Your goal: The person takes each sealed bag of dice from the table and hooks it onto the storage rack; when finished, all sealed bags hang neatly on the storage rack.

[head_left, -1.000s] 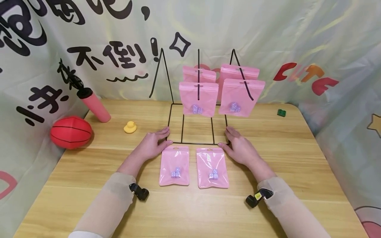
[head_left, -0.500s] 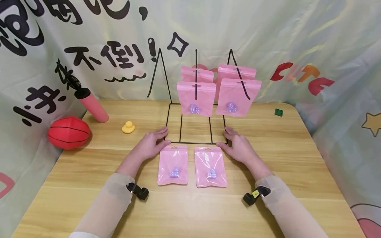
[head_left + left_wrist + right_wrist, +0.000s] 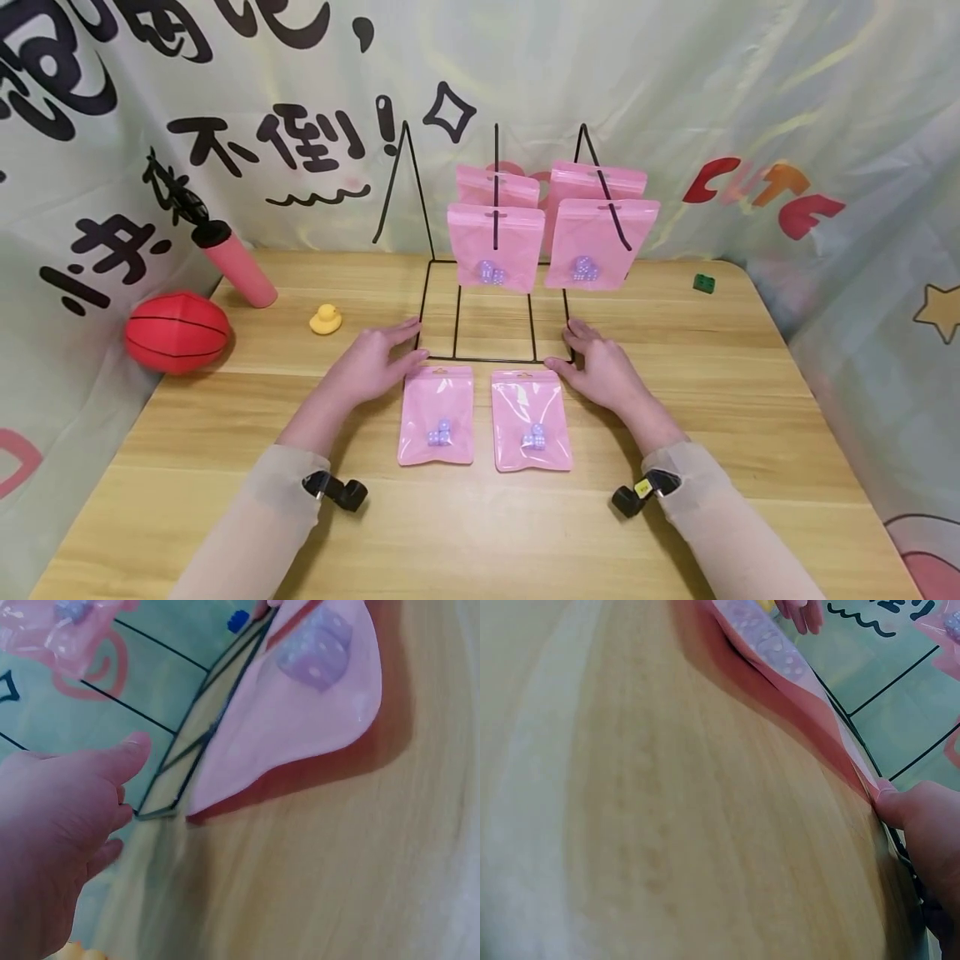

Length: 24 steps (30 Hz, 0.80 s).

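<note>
A black wire display rack (image 3: 480,360) stands on the table, its hooks rising at the back. Several pink zip bags with pale purple dice hang there, including a front middle bag (image 3: 510,237) and a front right bag (image 3: 592,225). Two similar bags, a left bag (image 3: 420,408) and a right bag (image 3: 513,408), lie flat before the base. My left hand (image 3: 371,362) has its fingers extended beside the base's front left corner; the left wrist view shows its thumb (image 3: 131,757) raised. At the front right corner, my right hand (image 3: 603,371) touches the frame with relaxed fingers.
To the left are a yellow rubber duck (image 3: 326,320), a red basketball-patterned ball (image 3: 177,332) and a pink cylinder with a black top (image 3: 240,275). A small green brick (image 3: 703,283) lies at the back right. A printed cloth (image 3: 675,83) hangs behind the table (image 3: 480,533).
My left wrist and forearm have shifted slightly left, with the fingers still near the rack's corner. The right hand, rack and bags look unchanged apart from a slight camera shift.
</note>
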### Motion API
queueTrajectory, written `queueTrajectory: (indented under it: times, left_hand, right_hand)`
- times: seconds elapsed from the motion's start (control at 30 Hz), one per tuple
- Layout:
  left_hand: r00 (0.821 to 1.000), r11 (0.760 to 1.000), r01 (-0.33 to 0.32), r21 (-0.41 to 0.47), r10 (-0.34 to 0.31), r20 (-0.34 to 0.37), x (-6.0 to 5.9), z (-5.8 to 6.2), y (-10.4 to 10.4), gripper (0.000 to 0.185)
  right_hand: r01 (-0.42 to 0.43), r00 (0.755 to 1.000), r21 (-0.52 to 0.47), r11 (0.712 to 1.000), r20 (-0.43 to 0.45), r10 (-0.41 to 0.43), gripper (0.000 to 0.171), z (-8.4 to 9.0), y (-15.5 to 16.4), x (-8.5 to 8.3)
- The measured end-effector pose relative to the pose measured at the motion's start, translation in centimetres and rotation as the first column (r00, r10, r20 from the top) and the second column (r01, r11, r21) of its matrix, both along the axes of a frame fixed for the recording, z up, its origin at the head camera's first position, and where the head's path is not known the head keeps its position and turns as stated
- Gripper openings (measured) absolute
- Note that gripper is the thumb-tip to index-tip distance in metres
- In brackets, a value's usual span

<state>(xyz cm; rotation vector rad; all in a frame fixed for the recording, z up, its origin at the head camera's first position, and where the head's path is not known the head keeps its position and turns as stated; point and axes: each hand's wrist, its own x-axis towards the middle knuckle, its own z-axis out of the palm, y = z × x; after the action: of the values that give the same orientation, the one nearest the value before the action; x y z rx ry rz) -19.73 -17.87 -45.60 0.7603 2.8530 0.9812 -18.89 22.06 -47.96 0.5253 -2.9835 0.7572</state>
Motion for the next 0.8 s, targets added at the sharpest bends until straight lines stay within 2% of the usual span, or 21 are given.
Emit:
queueTrajectory:
  times: [0.17,0.37,0.53,0.63,0.8]
  left_hand:
    - [1.000,0.998,-0.022,0.064,0.023,-0.013,1.1,0.5,-0.2,0.055]
    - [0.990,0.974,-0.138,0.182,0.133,0.041,3.1,0.8,-0.8,0.043]
    - [0.977,0.963,-0.212,0.167,0.202,0.076,4.6,1.0,-1.0,0.036]
    - [0.959,0.953,-0.267,0.141,0.248,0.138,5.5,1.2,-0.9,0.033]
    - [0.909,0.932,-0.352,0.092,0.316,0.271,6.8,1.8,-0.4,0.028]
  right_hand:
    - [0.011,1.000,-0.016,1.000,0.013,-0.011,0.076,-0.1,0.1,0.0]
    - [0.016,1.000,-0.023,1.000,0.019,-0.016,0.076,-0.2,0.1,0.0]
    - [0.019,1.000,-0.015,1.000,0.022,-0.019,0.076,-0.2,0.1,0.0]
    - [0.018,1.000,-0.015,1.000,0.020,-0.018,0.076,-0.2,0.1,0.0]
    - [0.012,1.000,-0.022,1.000,-0.004,-0.012,0.076,-0.3,0.2,0.0]
